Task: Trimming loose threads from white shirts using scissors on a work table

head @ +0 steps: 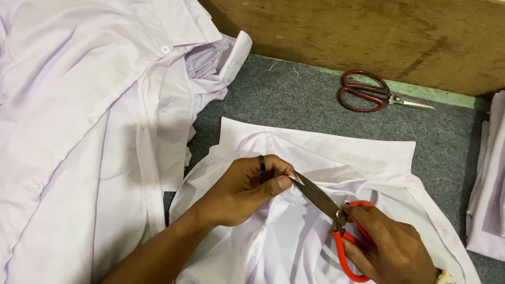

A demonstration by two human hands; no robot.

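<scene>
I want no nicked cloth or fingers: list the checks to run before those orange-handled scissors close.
1. Right hand grips the orange-handled scissors: ok.
2. Left hand pinches the white cotton shirt at the blade tip: ok.
3. Left fingertips clear of the blades: not ok, they touch.
4. What lies between the blades: cannot tell.
5. Red-handled spare scissors lie apart on the grey felt table: ok.

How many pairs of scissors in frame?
2. Orange-handled scissors in the right hand, blades at the white shirt pinched by the left hand. Dark red-handled scissors lie on the grey mat.
</scene>
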